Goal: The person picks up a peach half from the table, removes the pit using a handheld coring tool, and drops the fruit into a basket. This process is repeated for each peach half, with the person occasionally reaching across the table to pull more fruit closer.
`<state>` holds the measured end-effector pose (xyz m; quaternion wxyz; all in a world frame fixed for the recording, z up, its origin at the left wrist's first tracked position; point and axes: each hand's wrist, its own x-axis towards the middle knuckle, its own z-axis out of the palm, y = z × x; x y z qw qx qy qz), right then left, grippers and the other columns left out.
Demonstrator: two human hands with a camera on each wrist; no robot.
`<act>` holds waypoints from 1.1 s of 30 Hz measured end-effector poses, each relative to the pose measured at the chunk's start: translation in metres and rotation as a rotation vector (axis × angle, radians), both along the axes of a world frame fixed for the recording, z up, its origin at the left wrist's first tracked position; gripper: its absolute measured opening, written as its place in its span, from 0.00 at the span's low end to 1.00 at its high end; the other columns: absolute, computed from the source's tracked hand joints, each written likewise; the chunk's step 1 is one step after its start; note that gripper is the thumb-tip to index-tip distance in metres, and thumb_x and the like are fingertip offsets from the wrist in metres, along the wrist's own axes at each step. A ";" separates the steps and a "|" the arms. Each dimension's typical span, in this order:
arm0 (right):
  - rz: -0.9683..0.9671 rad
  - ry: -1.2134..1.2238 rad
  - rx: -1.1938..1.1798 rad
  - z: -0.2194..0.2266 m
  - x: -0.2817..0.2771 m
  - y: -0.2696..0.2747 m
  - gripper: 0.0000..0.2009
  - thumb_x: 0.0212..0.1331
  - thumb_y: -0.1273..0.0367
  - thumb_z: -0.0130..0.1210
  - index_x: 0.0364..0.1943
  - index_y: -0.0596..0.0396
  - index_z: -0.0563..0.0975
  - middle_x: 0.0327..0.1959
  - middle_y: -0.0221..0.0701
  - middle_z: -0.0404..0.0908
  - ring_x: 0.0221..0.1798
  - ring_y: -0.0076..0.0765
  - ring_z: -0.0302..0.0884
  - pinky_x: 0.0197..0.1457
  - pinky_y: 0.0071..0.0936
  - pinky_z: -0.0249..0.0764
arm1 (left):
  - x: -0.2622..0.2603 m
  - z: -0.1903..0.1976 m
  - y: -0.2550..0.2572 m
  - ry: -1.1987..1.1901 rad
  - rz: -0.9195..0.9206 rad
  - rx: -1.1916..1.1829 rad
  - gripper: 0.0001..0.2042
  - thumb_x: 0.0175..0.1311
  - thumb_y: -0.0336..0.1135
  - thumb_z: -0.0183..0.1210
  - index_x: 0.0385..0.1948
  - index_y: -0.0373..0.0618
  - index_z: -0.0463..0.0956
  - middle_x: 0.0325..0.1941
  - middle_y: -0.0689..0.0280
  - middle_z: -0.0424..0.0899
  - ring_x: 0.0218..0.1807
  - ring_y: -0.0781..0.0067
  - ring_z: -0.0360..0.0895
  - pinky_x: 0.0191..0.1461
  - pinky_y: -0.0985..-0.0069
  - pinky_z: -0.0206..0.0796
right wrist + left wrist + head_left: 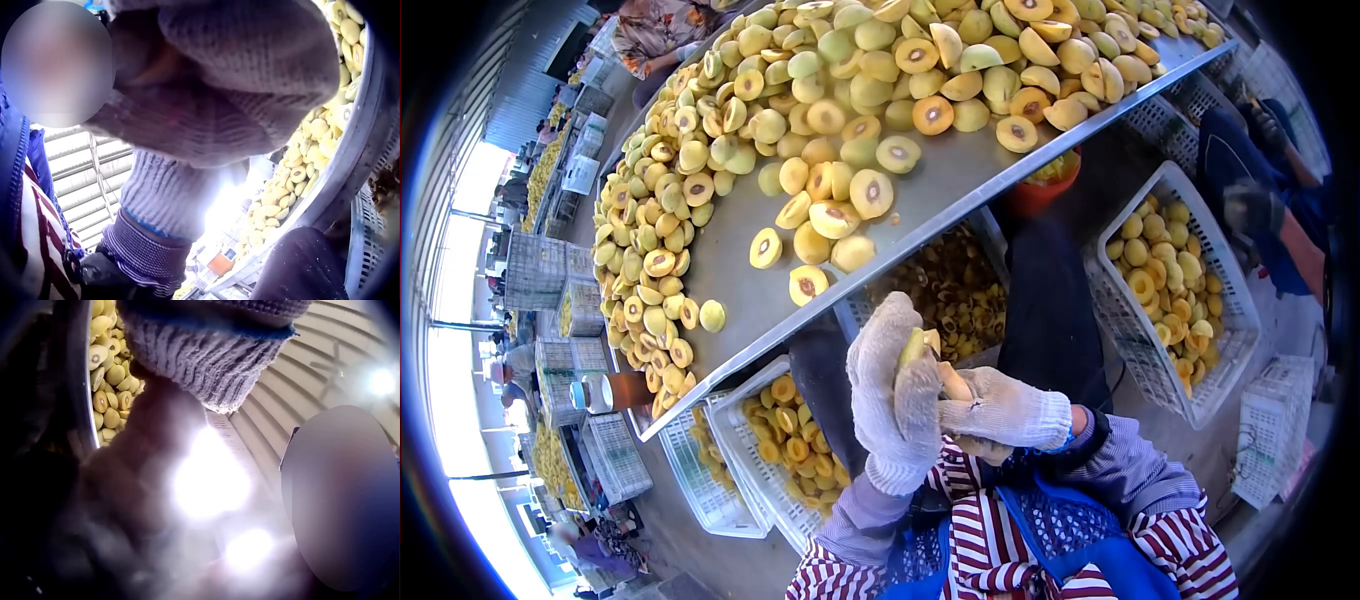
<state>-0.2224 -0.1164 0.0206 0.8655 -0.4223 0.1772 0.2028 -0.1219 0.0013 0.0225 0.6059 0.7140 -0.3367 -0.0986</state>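
In the head view my gloved left hand [895, 390] is raised in front of my lap and grips a yellow peach half [913, 348] between fingers and thumb. My gloved right hand [1010, 408] meets it from the right, its fingers curled round a short tan piece [953, 382] like a wooden handle, which points at the fruit. I cannot tell what its far end is. In the right wrist view the knit glove [250, 69] fills the top and hides most of the grip. Glare and blur cover the left hand's work in its own wrist view.
A metal table [735, 260] heaped with halved peaches [830, 115] stands ahead. Below its edge a crate holds brown stones [965, 300]. White crates of fruit stand at left [750, 480] and right [1240, 320]. A red bucket [1045, 195] hangs near the edge; another person's gloved hand [1253, 208] is far right.
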 end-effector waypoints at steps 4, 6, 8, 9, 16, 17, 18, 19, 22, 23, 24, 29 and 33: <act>-0.009 -0.038 -0.011 0.000 0.003 -0.001 0.15 0.68 0.56 0.56 0.36 0.53 0.73 0.14 0.22 0.70 0.10 0.17 0.64 0.11 0.16 0.58 | 0.009 0.007 -0.007 0.014 -0.077 0.001 0.18 0.74 0.36 0.51 0.58 0.34 0.73 0.59 0.52 0.77 0.57 0.64 0.77 0.62 0.72 0.67; -0.036 -0.012 -0.018 0.004 0.002 0.000 0.14 0.69 0.57 0.55 0.35 0.53 0.73 0.14 0.22 0.70 0.10 0.17 0.64 0.11 0.16 0.58 | 0.018 0.032 -0.014 0.281 -0.138 0.089 0.15 0.73 0.35 0.53 0.55 0.36 0.77 0.54 0.55 0.82 0.53 0.70 0.79 0.59 0.75 0.69; -0.065 -0.010 0.000 0.006 0.001 0.002 0.13 0.69 0.58 0.54 0.35 0.53 0.72 0.14 0.22 0.70 0.10 0.17 0.63 0.12 0.16 0.58 | 0.022 0.034 -0.020 0.362 -0.127 0.183 0.13 0.73 0.35 0.54 0.52 0.38 0.79 0.52 0.57 0.83 0.51 0.71 0.80 0.56 0.76 0.70; -0.055 -0.005 0.007 0.003 0.000 0.001 0.13 0.69 0.58 0.54 0.34 0.53 0.73 0.14 0.22 0.69 0.10 0.17 0.63 0.12 0.16 0.58 | 0.023 0.035 -0.021 0.401 -0.120 0.230 0.12 0.72 0.34 0.55 0.51 0.39 0.80 0.51 0.57 0.84 0.49 0.72 0.81 0.55 0.76 0.71; -0.064 0.049 0.190 -0.010 -0.006 0.001 0.14 0.66 0.58 0.56 0.28 0.51 0.75 0.16 0.20 0.70 0.12 0.15 0.64 0.13 0.17 0.58 | 0.030 0.027 -0.031 0.191 -0.240 0.256 0.14 0.63 0.33 0.64 0.50 0.42 0.81 0.51 0.60 0.85 0.50 0.69 0.83 0.53 0.76 0.73; -0.095 0.059 0.223 -0.011 -0.005 0.002 0.14 0.66 0.58 0.57 0.27 0.51 0.75 0.16 0.20 0.70 0.12 0.15 0.64 0.13 0.17 0.58 | 0.032 0.028 -0.032 0.428 -0.250 0.275 0.15 0.62 0.33 0.65 0.49 0.42 0.81 0.51 0.60 0.85 0.51 0.68 0.83 0.53 0.76 0.73; -0.095 0.016 0.219 -0.002 -0.004 -0.003 0.13 0.66 0.58 0.56 0.29 0.52 0.75 0.16 0.20 0.70 0.12 0.16 0.64 0.13 0.17 0.59 | 0.028 0.028 -0.030 0.416 -0.222 0.238 0.15 0.62 0.33 0.65 0.49 0.41 0.81 0.51 0.59 0.85 0.51 0.67 0.83 0.54 0.75 0.74; -0.078 -0.005 0.350 -0.004 -0.006 -0.003 0.13 0.66 0.58 0.56 0.29 0.52 0.75 0.16 0.21 0.70 0.12 0.16 0.64 0.13 0.18 0.59 | 0.025 0.028 -0.027 0.403 -0.195 0.200 0.15 0.61 0.33 0.66 0.49 0.41 0.81 0.52 0.59 0.85 0.52 0.67 0.82 0.54 0.74 0.74; -0.009 -0.094 0.857 -0.021 -0.015 0.002 0.14 0.69 0.59 0.53 0.29 0.53 0.72 0.15 0.22 0.67 0.09 0.19 0.60 0.11 0.22 0.57 | 0.027 0.023 -0.022 0.133 -0.295 0.151 0.16 0.59 0.33 0.68 0.48 0.40 0.82 0.52 0.58 0.85 0.52 0.67 0.82 0.55 0.71 0.74; 0.026 -0.129 1.074 -0.034 -0.016 0.009 0.15 0.70 0.60 0.52 0.28 0.53 0.71 0.14 0.23 0.66 0.08 0.21 0.60 0.10 0.23 0.56 | 0.032 0.025 -0.023 -0.010 -0.363 0.129 0.16 0.59 0.33 0.68 0.48 0.40 0.82 0.52 0.58 0.85 0.52 0.66 0.82 0.55 0.71 0.74; 0.063 -0.165 1.292 -0.045 -0.017 0.017 0.15 0.71 0.60 0.51 0.27 0.53 0.71 0.13 0.24 0.65 0.08 0.22 0.60 0.09 0.24 0.55 | 0.038 0.028 -0.026 -0.156 -0.429 0.108 0.16 0.59 0.34 0.68 0.48 0.40 0.82 0.51 0.58 0.85 0.52 0.66 0.82 0.54 0.71 0.74; 0.011 -0.217 1.279 -0.031 -0.021 0.019 0.13 0.76 0.65 0.37 0.35 0.58 0.67 0.08 0.27 0.63 0.05 0.25 0.55 0.06 0.27 0.48 | 0.031 0.036 -0.027 0.315 -0.492 0.162 0.17 0.58 0.37 0.68 0.47 0.42 0.82 0.51 0.56 0.84 0.51 0.57 0.83 0.54 0.69 0.74; 0.065 -0.347 1.324 -0.024 -0.017 0.020 0.12 0.73 0.61 0.46 0.36 0.55 0.70 0.09 0.25 0.66 0.04 0.24 0.59 0.06 0.25 0.58 | 0.044 0.035 -0.037 -0.301 -0.619 -0.025 0.20 0.59 0.40 0.68 0.50 0.40 0.80 0.51 0.57 0.84 0.51 0.59 0.82 0.54 0.69 0.74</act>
